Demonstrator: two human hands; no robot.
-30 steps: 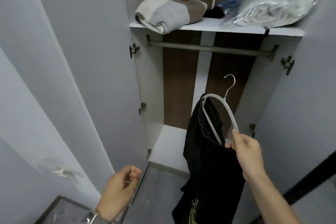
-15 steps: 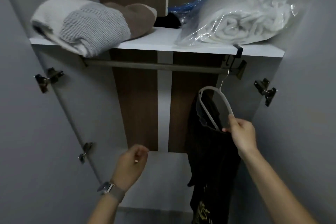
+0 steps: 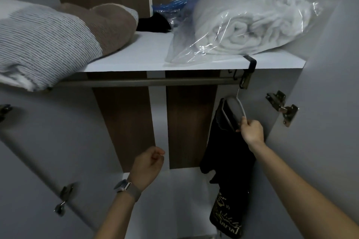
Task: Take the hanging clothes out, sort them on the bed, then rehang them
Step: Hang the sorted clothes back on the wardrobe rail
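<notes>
1. At the right end of the wardrobe's grey metal hanging rail (image 3: 147,81), the right hand (image 3: 252,131) is closed around the lower side of a white plastic hanger (image 3: 241,107); its thin wire hook reaches up to the rail's end bracket, though whether it sits on the rail cannot be told.
2. A black garment with a yellow line print (image 3: 228,163) hangs from the hanger, draping down on the right side of the wardrobe, left of the right forearm.
3. The left hand (image 3: 148,168) hovers near the middle, low, fingers loosely curled and holding nothing; a watch with a grey band (image 3: 124,186) sits on its wrist.
4. On the white shelf (image 3: 147,60) above the rail lie a folded grey, white and brown knit blanket (image 3: 58,44) at left and a rolled white blanket in a clear plastic bag (image 3: 244,23) at right.
</notes>
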